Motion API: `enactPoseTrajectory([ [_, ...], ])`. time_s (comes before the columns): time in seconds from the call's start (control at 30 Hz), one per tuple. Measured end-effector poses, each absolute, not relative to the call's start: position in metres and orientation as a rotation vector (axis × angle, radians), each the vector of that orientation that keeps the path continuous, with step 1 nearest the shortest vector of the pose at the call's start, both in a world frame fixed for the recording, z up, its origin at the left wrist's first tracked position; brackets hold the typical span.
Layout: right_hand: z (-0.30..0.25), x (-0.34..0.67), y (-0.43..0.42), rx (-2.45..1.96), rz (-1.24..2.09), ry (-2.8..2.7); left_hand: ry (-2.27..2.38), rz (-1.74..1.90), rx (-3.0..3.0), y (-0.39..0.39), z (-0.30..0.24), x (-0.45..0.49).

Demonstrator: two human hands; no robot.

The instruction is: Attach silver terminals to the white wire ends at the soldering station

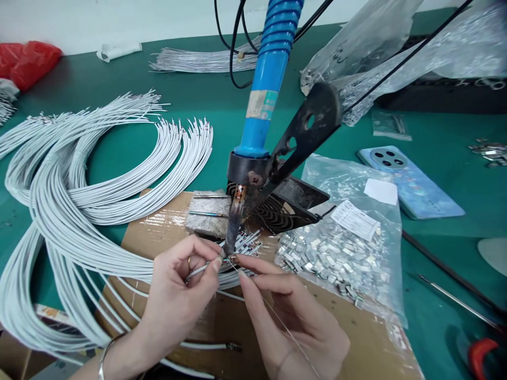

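Observation:
My left hand (178,295) pinches the stripped end of a white insulated wire (204,269) just below the tip of a blue-handled soldering iron (265,89). My right hand (289,322) holds a thin solder wire (285,330), whose end reaches the same spot. The iron's dark, worn tip (234,221) nearly meets both. Beneath them, several wire ends with small metal terminals (245,245) fan out on a cardboard sheet (356,338). A large bundle of white wires (79,179) curves from the left side towards my left hand.
A metal iron stand (289,206) and a fibrous cleaning block (208,214) sit behind my hands. A plastic bag of metal terminals (328,253) lies to the right. On the green mat (435,132) are a phone (412,182), more wires (204,60), and plastic bags (415,58).

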State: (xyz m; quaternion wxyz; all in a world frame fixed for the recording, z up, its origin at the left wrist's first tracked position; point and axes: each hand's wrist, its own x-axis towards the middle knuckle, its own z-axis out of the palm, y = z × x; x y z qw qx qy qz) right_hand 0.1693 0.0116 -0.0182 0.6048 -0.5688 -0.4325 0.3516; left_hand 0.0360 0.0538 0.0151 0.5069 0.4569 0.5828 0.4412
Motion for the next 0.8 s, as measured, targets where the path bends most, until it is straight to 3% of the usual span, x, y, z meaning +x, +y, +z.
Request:
enactPoseTrajectory([
  [0.8,-0.0197,0.169,0.0078,-1.365,0.831,-1.036,1.38,1.033,1.089,0.0527,0.0136,0.034],
])
